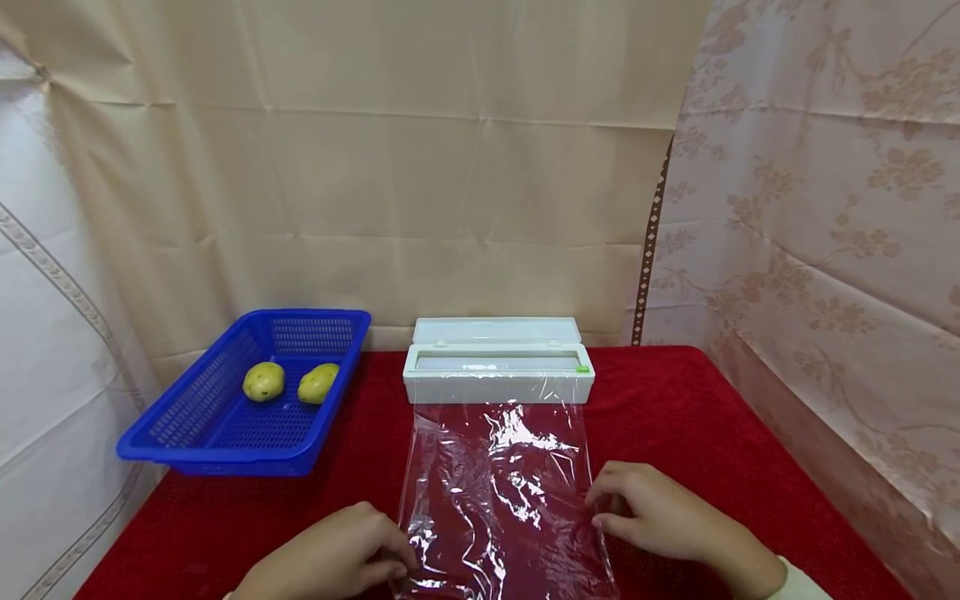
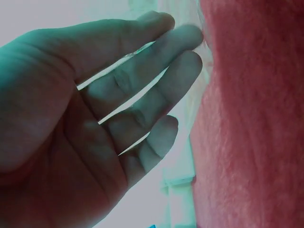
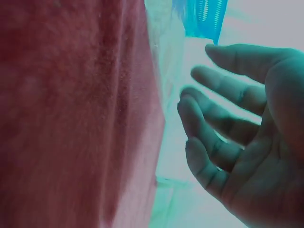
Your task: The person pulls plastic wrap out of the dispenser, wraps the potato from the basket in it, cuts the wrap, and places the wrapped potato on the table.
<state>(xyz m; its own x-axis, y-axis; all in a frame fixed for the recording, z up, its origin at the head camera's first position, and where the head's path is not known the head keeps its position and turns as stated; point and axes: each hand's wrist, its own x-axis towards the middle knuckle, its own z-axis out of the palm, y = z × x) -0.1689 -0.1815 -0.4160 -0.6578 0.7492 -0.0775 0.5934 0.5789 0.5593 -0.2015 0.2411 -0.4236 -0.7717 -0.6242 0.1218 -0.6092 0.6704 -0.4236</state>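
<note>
A sheet of clear plastic wrap (image 1: 498,500) stretches over the red cloth toward the front, drawn from a white dispenser box (image 1: 498,387) with its lid raised. My left hand (image 1: 337,554) is at the left edge of the wrap near the front, and in the left wrist view its fingers (image 2: 161,95) reach out slightly bent, fingertips right at the film's edge. Beside the right edge, my right hand (image 1: 652,512) has its fingers loosely bent. The right wrist view shows the thumb apart from those fingers (image 3: 190,114) and nothing between them.
A blue plastic basket (image 1: 217,454) at the left holds two yellow-green potato-like items (image 1: 264,382). A green slider (image 1: 582,369) sits at the dispenser's right end. Red cloth (image 1: 660,400) covers the table, with beige curtains (image 1: 450,183) behind and patterned fabric (image 1: 840,250) on the right.
</note>
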